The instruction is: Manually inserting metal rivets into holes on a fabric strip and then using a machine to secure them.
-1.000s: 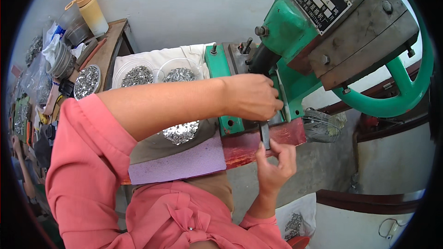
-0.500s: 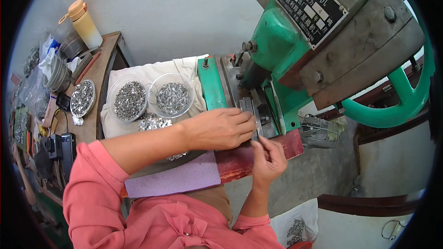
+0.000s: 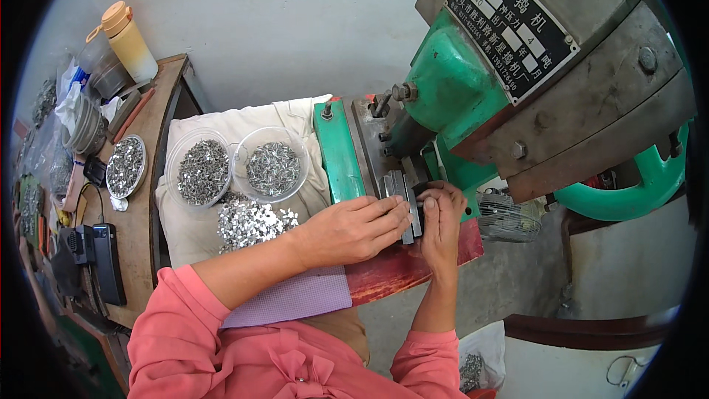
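Note:
A slotted steel fixture (image 3: pixel 396 185) of parallel bars sits on the bed of a green press (image 3: pixel 450 74), below its ram. From the left, my left hand (image 3: pixel 351 230) reaches over the fixture, fingers bunched and tips on its bars; whatever they may hold is hidden. My right hand (image 3: pixel 443 229) closes at the fixture's right side, thumb upright against the edge and fingers curled behind it. Left of the press stand a clear tub of small flat metal clips (image 3: pixel 201 170) and a clear tub of thin shiny metal pieces (image 3: pixel 273 166). A loose pile of shiny pieces (image 3: pixel 251 225) lies before them.
The tubs and pile rest on a cream cloth (image 3: pixel 173 225). A purple mat (image 3: pixel 314 299) covers the near edge. On the wooden table (image 3: pixel 144 244) at left are a dish of metal pieces (image 3: pixel 126 166), a yellow bottle (image 3: pixel 131 44) and a black device (image 3: pixel 108 262). A wire fan (image 3: pixel 508 216) stands beyond the press.
My right hand has shifted up and to the right, from the fixture's near end to its right side. My left hand has drawn slightly nearer, uncovering more of the fixture and the loose pile.

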### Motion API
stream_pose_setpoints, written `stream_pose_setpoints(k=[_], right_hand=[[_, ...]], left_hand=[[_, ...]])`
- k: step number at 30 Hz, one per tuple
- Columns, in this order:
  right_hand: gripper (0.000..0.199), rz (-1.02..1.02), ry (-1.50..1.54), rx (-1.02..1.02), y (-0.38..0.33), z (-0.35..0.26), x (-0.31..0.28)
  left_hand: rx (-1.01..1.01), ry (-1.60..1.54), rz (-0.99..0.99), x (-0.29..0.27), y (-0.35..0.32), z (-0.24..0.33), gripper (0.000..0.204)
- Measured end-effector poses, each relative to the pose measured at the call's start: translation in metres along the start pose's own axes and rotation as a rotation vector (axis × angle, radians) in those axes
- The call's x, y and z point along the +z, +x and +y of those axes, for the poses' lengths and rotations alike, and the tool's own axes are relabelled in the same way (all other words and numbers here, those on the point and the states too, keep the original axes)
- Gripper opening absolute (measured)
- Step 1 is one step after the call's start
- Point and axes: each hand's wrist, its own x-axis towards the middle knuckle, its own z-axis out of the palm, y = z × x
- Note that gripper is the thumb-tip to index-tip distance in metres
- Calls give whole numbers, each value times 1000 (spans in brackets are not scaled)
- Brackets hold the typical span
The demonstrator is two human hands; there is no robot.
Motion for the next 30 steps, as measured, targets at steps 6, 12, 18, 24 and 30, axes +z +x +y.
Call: stream_pose_setpoints(k=[6,12,18,24,30], right_hand=[[23,10,-12,6,1,3,1],[20,-35,92,36,0,3,2],[21,76,28,3,-3,3,0],[56,997,-175,-166,13,24,-70],[63,1017,279,-188,81,26,-175]], left_hand=[[-35,-17,-2,1,-1,5,39],[-97,-34,-10,0,-4,10,40],[-224,-316,71,9,-16,14,63],[-588,-607,136,8,-18,20,94],[-697,-654,83,22,-13,20,102]])
